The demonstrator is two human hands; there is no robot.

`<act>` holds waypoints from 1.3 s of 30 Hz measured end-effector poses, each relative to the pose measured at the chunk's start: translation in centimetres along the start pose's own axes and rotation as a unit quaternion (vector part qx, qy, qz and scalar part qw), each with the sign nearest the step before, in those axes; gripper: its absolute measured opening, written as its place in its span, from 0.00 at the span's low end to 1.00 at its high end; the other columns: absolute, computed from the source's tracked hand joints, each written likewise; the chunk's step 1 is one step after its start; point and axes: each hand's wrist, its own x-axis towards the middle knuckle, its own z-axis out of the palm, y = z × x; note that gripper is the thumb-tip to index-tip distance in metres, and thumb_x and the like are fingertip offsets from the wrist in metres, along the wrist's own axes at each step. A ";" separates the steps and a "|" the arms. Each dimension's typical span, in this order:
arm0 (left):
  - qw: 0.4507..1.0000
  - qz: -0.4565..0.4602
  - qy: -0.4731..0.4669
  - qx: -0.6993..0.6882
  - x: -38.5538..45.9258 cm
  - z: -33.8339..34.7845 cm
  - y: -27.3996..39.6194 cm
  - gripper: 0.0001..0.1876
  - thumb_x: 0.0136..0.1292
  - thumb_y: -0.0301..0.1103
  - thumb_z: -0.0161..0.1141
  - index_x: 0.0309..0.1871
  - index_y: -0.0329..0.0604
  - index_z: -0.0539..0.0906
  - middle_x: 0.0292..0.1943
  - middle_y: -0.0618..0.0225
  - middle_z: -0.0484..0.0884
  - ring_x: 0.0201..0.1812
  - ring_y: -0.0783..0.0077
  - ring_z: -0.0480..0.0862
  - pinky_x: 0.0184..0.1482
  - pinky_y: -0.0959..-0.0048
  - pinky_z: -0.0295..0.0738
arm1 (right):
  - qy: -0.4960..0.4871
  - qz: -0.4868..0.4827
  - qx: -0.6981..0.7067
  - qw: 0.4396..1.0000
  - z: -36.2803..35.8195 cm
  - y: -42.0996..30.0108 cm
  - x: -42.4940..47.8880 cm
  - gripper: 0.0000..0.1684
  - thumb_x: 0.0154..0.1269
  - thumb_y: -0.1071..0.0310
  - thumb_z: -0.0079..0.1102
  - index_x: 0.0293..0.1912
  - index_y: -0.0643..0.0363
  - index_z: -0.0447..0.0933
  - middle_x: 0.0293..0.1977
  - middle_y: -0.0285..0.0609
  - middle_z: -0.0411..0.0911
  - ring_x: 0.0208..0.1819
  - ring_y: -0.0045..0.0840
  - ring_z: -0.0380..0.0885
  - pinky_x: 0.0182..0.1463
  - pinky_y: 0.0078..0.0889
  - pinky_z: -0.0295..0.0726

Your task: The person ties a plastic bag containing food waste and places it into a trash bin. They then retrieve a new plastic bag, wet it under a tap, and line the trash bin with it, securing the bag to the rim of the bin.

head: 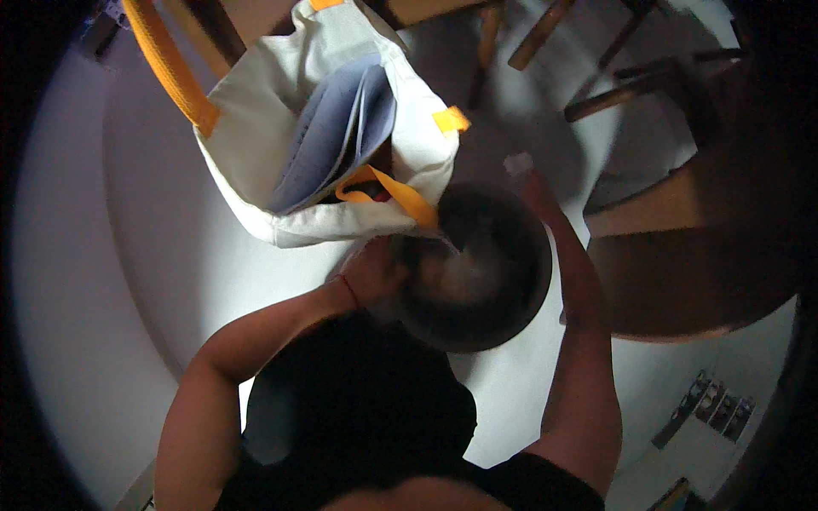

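Note:
My left hand, with a thin red cord at its wrist, is at the left edge of a dark round object in front of my body and seems to grip it. Blur and shade leave unsettled whether this is a bowl or a stool seat. Beyond its right edge, my blurred right hand has a small crumpled white piece, like tissue or cloth, at its fingers. A cream canvas tote bag with yellow straps covers part of the round object's far left side. Inside the bag stand bluish-grey folders or notebooks.
To the right is a brown wooden table. Wooden chair legs stand at the top over the shaded floor. A pale wall curves along the left. Low at the right, a small rack holds several items.

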 end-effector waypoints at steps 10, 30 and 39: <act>0.995 -0.039 -0.066 -0.062 0.0 -1.9 2.2 0.40 0.60 0.40 0.59 0.70 0.27 0.56 0.64 0.32 0.64 0.62 0.35 0.70 0.65 0.50 0.67 | -0.173 -0.156 -0.397 0.888 4.1 7.6 1.5 0.25 0.73 0.60 0.55 0.64 0.59 0.71 0.59 0.46 0.75 0.60 0.35 0.74 0.69 0.39 0.67; 0.993 -0.011 -0.086 -0.078 2.2 0.9 2.9 0.36 0.59 0.42 0.59 0.69 0.36 0.63 0.59 0.37 0.69 0.58 0.37 0.74 0.61 0.48 0.71 | 0.227 0.062 -0.046 0.971 -9.7 -16.6 -5.9 0.29 0.80 0.51 0.38 0.64 0.64 0.71 0.62 0.49 0.74 0.63 0.38 0.73 0.67 0.40 0.69; 0.962 0.218 -0.166 0.016 12.8 10.9 7.5 0.36 0.60 0.44 0.60 0.69 0.37 0.67 0.63 0.39 0.69 0.60 0.40 0.69 0.66 0.47 0.64 | 0.086 0.203 -0.085 0.972 -2.3 -30.6 -31.4 0.21 0.70 0.56 0.57 0.56 0.57 0.78 0.64 0.49 0.73 0.62 0.42 0.75 0.67 0.43 0.71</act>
